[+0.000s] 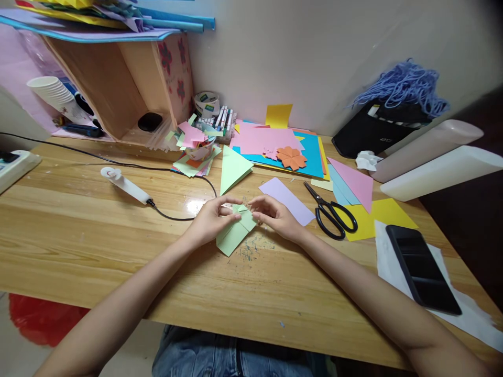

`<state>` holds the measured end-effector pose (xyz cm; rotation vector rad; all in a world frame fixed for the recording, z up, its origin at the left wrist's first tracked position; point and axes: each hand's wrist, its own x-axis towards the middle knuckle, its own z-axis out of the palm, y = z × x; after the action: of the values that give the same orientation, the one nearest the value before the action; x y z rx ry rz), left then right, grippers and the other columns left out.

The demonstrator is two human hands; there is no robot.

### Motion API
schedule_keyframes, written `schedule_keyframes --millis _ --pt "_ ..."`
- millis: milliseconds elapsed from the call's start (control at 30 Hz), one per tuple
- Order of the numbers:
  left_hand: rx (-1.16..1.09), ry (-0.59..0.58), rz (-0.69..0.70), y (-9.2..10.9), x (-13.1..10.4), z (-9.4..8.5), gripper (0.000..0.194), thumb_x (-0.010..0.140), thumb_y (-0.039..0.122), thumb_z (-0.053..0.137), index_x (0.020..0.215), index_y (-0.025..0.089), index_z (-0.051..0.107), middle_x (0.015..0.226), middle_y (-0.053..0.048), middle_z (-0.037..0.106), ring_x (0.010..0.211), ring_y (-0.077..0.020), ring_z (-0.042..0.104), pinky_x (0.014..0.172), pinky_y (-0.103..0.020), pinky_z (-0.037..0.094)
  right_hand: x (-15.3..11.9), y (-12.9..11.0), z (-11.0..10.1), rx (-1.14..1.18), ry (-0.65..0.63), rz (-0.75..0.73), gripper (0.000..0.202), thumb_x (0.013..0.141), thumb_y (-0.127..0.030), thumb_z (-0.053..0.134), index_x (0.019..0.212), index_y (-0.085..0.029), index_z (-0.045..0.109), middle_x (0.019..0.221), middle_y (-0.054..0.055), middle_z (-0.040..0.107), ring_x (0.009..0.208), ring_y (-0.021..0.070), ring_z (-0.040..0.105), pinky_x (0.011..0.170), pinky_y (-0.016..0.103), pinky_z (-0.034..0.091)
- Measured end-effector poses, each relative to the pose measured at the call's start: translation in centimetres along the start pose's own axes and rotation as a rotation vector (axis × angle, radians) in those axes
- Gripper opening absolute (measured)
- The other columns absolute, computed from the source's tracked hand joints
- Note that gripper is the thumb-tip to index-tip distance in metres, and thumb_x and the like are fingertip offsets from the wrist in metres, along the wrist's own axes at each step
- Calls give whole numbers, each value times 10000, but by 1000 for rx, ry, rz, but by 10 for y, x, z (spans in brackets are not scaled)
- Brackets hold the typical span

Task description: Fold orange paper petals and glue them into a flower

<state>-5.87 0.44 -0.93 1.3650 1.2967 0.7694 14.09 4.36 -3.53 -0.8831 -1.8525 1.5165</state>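
Observation:
A folded sheet of light green paper (232, 238) lies at the middle of the table, with creases and a small flap at its far end. My left hand (214, 219) grips its left far edge between thumb and fingers. From the other side, my right hand (274, 213) pinches the right far corner, thumb and fingertips close together. Just beyond the hands stands another folded light green paper (236, 170). A lilac paper rectangle (286, 200) lies flat behind my right hand. Black-handled scissors (332, 212) rest to the right, blades pointing away.
A white glue gun (124, 186) with a black cord lies left on the wooden table (98, 251). Coloured sheets and an orange paper flower (291, 157) sit at the back. A cup of paper scraps (198, 146) stands beside them. At right are yellow paper (379, 217) and a phone (422, 267).

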Motion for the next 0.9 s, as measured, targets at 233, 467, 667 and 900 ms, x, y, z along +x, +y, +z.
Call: schedule_keyframes --millis 233,467,667,900 --pt "-8 -98 2 -1 -2 10 349 728 279 594 1053 160 555 620 11 585 561 -102 510 501 -182 343 -1 -3 1 -80 -24 -44 160 803 -329 552 878 -188 565 842 25 567 645 106 499 571 232 412" --pt "-17 -105 19 -5 0 12 299 753 268 569 1029 155 559 646 -5 613 575 -104 519 530 -192 353 0 -1 0 -108 -61 -17 144 785 -315 579 824 -179 550 714 -13 518 581 92 458 527 220 365" --pt "-43 -100 41 -6 1 14 252 764 257 556 992 151 564 660 -5 620 583 -98 516 527 -185 336 1 1 0 -136 -37 -64 120 779 -291 586 770 -173 570 726 -4 523 618 99 465 562 231 366" --pt "-49 -91 25 -6 1 16 249 757 238 560 994 160 562 657 1 625 570 -89 511 530 -182 333 0 0 1 -186 -24 -33 102 795 -277 555 797 -174 558 747 0 536 637 111 473 583 242 367"
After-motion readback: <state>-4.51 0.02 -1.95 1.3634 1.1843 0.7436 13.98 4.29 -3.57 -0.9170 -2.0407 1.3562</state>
